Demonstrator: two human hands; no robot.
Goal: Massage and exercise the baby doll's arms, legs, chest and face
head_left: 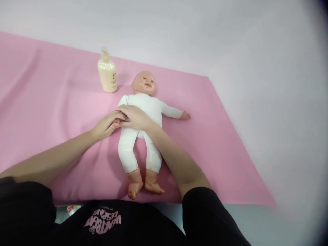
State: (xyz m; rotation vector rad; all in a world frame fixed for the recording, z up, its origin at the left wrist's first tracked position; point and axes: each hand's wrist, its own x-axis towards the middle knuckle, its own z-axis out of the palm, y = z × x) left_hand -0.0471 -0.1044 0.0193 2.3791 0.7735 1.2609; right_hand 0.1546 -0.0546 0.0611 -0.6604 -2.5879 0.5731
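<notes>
A baby doll (151, 106) in a white bodysuit lies on its back on the pink cover, head away from me and bare feet towards me. Its arm on the left side of the view is mostly hidden under my hands. My left hand (106, 125) is closed around the end of that arm, where a bit of the doll's hand shows between the fingers. Across the doll's belly reaches my right hand (134, 117), its fingers wrapped over the same arm and meeting my left fingers. The doll's other arm stretches out to the right.
A cream pump bottle (107, 75) stands upright to the left of the doll's head. The pink cover (205, 150) has soft folds on the left and ends at a slanting edge on the right. A pale wall or floor surface lies beyond it.
</notes>
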